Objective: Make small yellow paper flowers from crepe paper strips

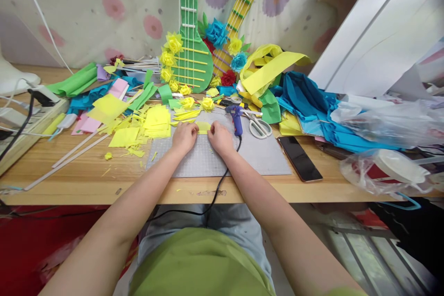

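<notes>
Left to right: yellow squares [157, 120] beside your left hand [185, 137], which pinches one end of the yellow strip [203, 127] between your hands, and your right hand [221, 138], pinching the other near the glue gun [236, 119], apparently mid-shaping, the next move likely needing even pressure.

The person wore a plain olive-green shirt [197, 263], rounded at the front. Beyond this shirt, and along its two sides, pale blue-grey trousers [239, 222] were showing. To the right of the shirt, a small edge of green sleeve [347, 292] was visible. Both forearms [144, 203] were bare.
</notes>
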Demonstrator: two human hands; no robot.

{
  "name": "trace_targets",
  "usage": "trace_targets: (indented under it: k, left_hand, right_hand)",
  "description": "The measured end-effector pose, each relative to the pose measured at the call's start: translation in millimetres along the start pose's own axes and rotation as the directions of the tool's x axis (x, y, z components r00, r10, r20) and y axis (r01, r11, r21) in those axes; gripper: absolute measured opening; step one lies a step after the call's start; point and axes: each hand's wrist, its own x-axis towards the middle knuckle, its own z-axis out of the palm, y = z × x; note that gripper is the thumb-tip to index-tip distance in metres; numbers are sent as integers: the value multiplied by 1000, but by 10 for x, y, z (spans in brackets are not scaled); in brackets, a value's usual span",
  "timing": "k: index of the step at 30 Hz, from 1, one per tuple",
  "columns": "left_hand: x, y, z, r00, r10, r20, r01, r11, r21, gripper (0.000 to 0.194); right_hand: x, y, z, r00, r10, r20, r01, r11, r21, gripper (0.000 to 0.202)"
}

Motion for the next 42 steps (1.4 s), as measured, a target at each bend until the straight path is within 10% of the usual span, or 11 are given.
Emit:
trace_targets:
  k: [37, 42]
  left_hand:
    - [214, -21, -35, 993, -57, -100, 35, 977, -209, 21]
    - [562, 83, -29, 978, 71, 198, -40, 986, -160, 24]
  right_hand:
    - [-1, 49, 0, 999, 19, 32, -23, 992, 124, 23]
    - [48, 139, -3, 995, 98, 27, -101, 930, 353, 24]
